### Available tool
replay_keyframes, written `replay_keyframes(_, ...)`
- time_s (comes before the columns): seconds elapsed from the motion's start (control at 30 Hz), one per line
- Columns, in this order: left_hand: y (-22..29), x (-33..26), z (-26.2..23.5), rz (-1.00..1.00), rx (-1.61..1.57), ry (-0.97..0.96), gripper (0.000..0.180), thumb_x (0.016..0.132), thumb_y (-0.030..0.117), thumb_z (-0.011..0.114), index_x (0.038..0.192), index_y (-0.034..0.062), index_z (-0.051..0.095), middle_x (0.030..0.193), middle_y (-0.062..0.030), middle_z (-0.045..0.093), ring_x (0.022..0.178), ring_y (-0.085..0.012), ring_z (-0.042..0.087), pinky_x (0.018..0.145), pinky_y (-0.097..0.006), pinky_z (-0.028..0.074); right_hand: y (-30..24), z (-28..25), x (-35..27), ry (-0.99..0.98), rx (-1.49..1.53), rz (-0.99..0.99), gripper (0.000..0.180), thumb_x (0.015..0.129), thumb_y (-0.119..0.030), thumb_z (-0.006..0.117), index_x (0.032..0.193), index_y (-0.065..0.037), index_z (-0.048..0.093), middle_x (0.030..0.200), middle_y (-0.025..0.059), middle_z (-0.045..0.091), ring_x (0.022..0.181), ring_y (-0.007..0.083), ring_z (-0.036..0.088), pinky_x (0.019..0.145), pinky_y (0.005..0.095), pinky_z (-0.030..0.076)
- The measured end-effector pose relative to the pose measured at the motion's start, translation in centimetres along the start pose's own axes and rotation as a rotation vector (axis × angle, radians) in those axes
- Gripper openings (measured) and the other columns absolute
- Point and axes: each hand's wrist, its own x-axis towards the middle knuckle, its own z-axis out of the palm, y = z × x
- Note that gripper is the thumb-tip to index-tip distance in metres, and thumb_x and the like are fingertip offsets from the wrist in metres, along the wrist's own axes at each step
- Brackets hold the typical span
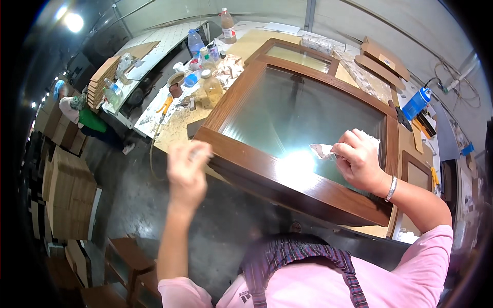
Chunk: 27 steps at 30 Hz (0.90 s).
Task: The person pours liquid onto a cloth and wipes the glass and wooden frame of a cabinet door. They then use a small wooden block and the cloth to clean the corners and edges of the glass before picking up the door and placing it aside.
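The right hand pinches a crumpled white rag against the ribbed glass pane of a brown wooden framed panel, which lies flat on the counter with its near rail overhanging the counter's front edge. The rag sits low on the pane, toward the near right corner of the frame, just beside a bright glare patch. The fingers are closed round the cloth, thumb underneath, knuckles raised.

The left hand is lifted in the air over the frame's near left corner, blurred with movement; its fingers look loosely curled, and I cannot tell whether they hold anything small.

By the look of it, the step in hand is wiping the glass, with the cloth working the lower right part of the pane. The next move would call for steady downward pressure through the rag while sweeping across the ribs, and likely the left hand coming down on the near rail to brace the panel so it does not slide off the edge.

A second, smaller framed panel lies behind it toward the far edge, and plastic bottles crowd the far left corner among sawdust
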Motion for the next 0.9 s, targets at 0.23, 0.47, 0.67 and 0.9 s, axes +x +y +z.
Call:
replay_keyframes(0.23, 3.4, -0.3, 0.4, 0.073, -0.138, -0.01, 0.025, 0.077, 0.001, 0.067, 0.102, 0.0021, 0.072, 0.103, -0.0131, 0.067, 0.095, -0.028, 0.06, 0.082, -0.042, 0.05, -0.6, 0.1, 0.3, -0.015, 0.029, 0.013, 0.012, 0.071, 0.0, 0.066, 0.078, -0.009, 0.064, 0.077, 0.006, 0.054, 0.072, 0.0255, 0.052, 0.061, 0.0366, 0.042)
replay_keyframes(0.47, 12.4, -0.5, 2.9, 0.192, -0.468, -0.084, 0.035, 0.071, -0.002, 0.067, 0.106, 0.0019, 0.074, 0.106, -0.0116, 0.067, 0.093, -0.0301, 0.06, 0.084, -0.041, 0.049, 0.9, 0.2, -0.6, 0.027, 0.052, -0.016, 0.016, 0.069, 0.0, 0.067, 0.081, -0.009, 0.062, 0.076, 0.0069, 0.053, 0.068, 0.0273, 0.053, 0.057, 0.0382, 0.042)
replay_keyframes(0.67, 8.6, 0.3, 2.9, -0.061, -0.197, 0.026, 0.035, 0.074, -0.008, 0.067, 0.107, 0.0029, 0.074, 0.107, -0.0128, 0.068, 0.099, -0.0315, 0.059, 0.084, -0.042, 0.049, 4.6, -3.0, -2.1, 0.223, 0.068, 0.219, 0.011, 0.078, -0.001, 0.068, 0.089, -0.002, 0.065, 0.081, 0.009, 0.059, 0.065, 0.0223, 0.059, 0.057, 0.0334, 0.048)
replay_keyframes(0.9, 28.1, 1.3, 6.6, 0.396, -0.583, -0.111, 0.031, 0.075, 0.01, 0.068, 0.105, 0.0018, 0.073, 0.105, -0.0099, 0.07, 0.094, -0.0216, 0.063, 0.083, -0.038, 0.045, 10.6, -6.2, -6.7, 0.331, 0.053, 0.244, 0.009, 0.082, -0.003, 0.066, 0.09, 0.001, 0.067, 0.082, 0.0079, 0.061, 0.063, 0.0178, 0.059, 0.058, 0.0279, 0.048)
